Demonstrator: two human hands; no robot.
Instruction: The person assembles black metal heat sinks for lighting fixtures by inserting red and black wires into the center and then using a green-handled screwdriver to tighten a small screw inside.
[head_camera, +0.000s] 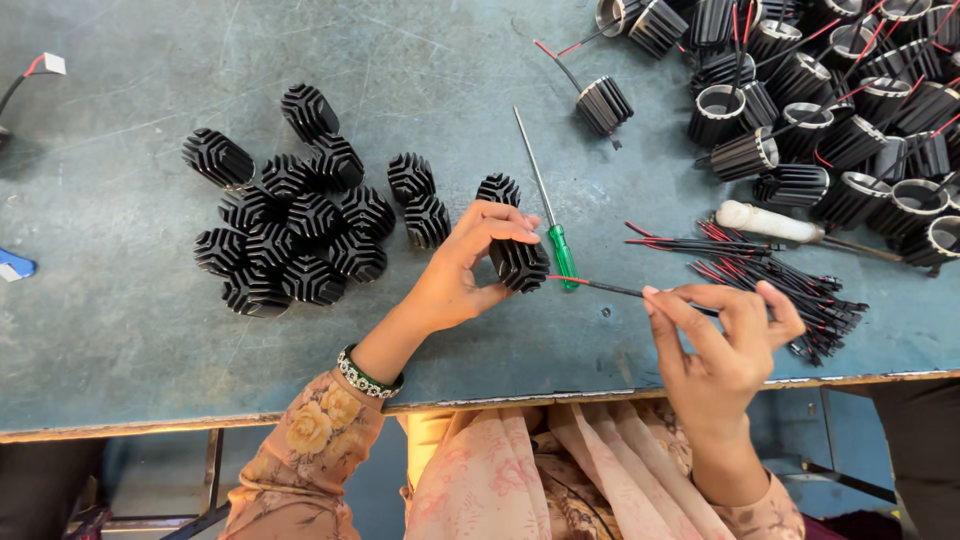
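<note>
Left hand (462, 268) grasping a black finned heat sink (519, 264), thumb below and fingertips curled over its top; held just above the grey-blue worktable (120, 320). Cylindrical body, ribbed all round with deep lengthwise fins, matt black; long axis lying roughly level, open end turned right toward the other hand. Right hand (722, 340) pinching a thin red-and-black wire pair (600, 286) between thumb and forefinger, remaining fingers loosely bent. Wire lying nearly horizontal, free tip pointing left and ending just beside the heat sink's right face, not visibly inside it. Green-handled screwdriver (548, 205) flat on the table directly behind the left fingertips, shaft angled up and left. Bundle of like wires (780, 275) just beyond the right fingertips. Cluster of bare finned heat sinks (290, 225) to the left of the left hand; heap of wired heat sinks with silver rings (840, 100) well beyond the right hand. White-handled tool (770, 224) beside the bundle.
</note>
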